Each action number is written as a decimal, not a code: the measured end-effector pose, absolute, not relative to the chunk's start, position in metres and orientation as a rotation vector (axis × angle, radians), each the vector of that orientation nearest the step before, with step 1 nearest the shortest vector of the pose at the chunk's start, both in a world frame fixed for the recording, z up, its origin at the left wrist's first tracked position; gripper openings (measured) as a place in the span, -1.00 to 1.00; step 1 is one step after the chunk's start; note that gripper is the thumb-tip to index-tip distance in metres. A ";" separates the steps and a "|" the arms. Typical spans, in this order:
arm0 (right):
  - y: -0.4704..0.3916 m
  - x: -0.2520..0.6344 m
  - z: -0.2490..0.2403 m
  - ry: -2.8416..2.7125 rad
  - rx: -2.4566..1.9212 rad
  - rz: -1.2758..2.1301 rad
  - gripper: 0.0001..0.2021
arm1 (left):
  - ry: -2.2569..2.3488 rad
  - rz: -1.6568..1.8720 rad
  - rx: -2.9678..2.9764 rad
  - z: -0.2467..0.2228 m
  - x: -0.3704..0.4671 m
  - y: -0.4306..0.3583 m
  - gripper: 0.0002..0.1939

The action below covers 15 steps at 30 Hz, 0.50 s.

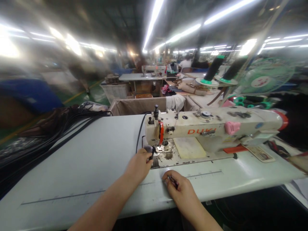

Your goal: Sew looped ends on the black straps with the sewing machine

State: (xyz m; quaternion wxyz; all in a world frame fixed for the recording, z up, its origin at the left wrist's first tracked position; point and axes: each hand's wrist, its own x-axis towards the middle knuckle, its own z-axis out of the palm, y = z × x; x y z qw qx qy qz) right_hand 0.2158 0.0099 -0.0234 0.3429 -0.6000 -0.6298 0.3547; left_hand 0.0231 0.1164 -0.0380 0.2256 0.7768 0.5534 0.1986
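Note:
My left hand is at the needle area of a white sewing machine. Its fingers are closed on a dark strip just left of the presser foot. Closer to the table's front edge, my right hand is curled round a small dark metal tool, perhaps thread snips; most of it is hidden in the palm. A thin black cord curves behind the machine head, left of the needle.
Long black strips lie in a bundle over the left side of the pale table. Two black thread cones and a green fan stand at back right. A cloth-lined bin sits behind the table.

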 end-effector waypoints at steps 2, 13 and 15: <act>0.010 0.216 -0.022 -1.632 -1.552 0.926 -0.81 | 1.535 0.521 2.131 -0.039 0.033 0.107 -0.76; 0.009 0.217 -0.023 -1.555 -1.493 1.041 -0.83 | 1.634 0.357 2.029 -0.043 0.062 0.086 -0.53; 0.009 0.220 -0.024 -1.537 -1.477 1.078 -0.86 | 1.590 0.288 2.004 -0.043 0.059 0.081 -0.40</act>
